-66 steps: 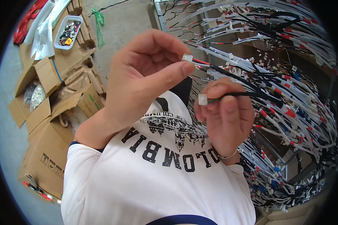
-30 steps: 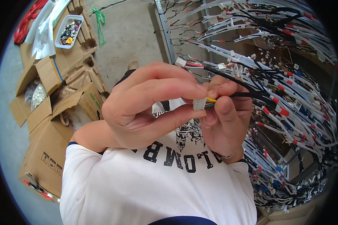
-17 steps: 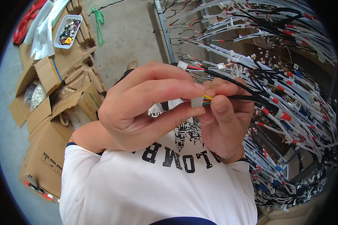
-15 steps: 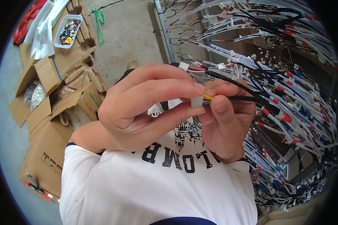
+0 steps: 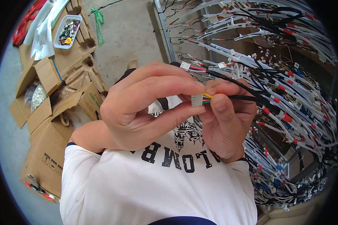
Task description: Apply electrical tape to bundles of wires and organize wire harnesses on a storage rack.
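Observation:
Between the thumb and forefinger of my left hand [image 5: 150, 105] is a small white plug connector [image 5: 196, 100], its slotted side showing. Yellow, green and other thin wires [image 5: 207, 96] run from the connector into the fingers of my right hand [image 5: 229, 112], which pinches them close behind it. A black-sleeved cable [image 5: 246, 98] leads off to the right from that hand. Just above my fingers, a second white connector [image 5: 184, 66] on red, black and white wires hangs free. My fingertips hide part of the wires.
Dense bundles of white and black wire harnesses [image 5: 289, 97] with red tags hang on a metal rack [image 5: 163, 32] at the right. Opened cardboard boxes [image 5: 45, 150] stand at the left, with a plastic tub [image 5: 68, 32] of small parts behind. A green plastic bag [image 5: 98, 22] lies on the floor.
Both hands keep their grip and have barely moved. The connector between my left fingers has turned slightly and sits a touch higher.

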